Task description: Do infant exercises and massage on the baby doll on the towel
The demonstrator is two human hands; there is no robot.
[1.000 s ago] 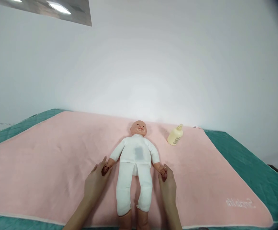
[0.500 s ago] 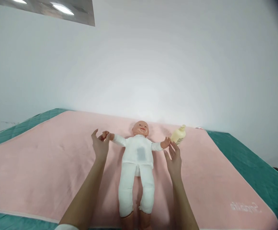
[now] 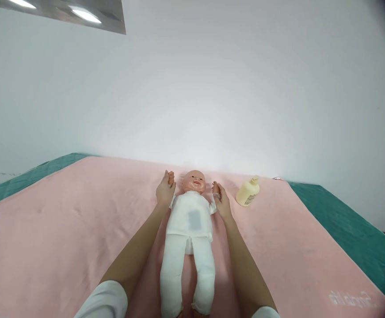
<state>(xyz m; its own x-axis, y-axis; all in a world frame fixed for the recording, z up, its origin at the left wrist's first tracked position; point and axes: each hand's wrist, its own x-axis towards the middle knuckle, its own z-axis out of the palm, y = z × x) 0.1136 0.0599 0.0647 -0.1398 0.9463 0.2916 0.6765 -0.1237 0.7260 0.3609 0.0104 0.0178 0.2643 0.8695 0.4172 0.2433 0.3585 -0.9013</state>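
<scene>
A baby doll (image 3: 184, 212) in a white top and white trousers lies on its back on a pink blanket (image 3: 62, 234), its head away from me. A grey patch marks its chest. My left hand (image 3: 165, 191) is closed around the doll's arm on the left, with the small doll fist showing above my fingers beside its head. On the other side my right hand (image 3: 223, 202) grips the doll's other arm near the wrist. Both doll arms are bent upward at the elbows. My fingers partly hide the doll's forearms.
A pale yellow pump bottle (image 3: 247, 191) stands tilted in view on the blanket, right of my right hand. Green padding (image 3: 344, 221) shows along the blanket's sides. Behind the far edge rises a white wall (image 3: 212, 88).
Both my hands have moved inward and up toward the doll's head. The doll's arms, stretched out sideways before, are now bent up beside its head. My grip looks closer around them.
</scene>
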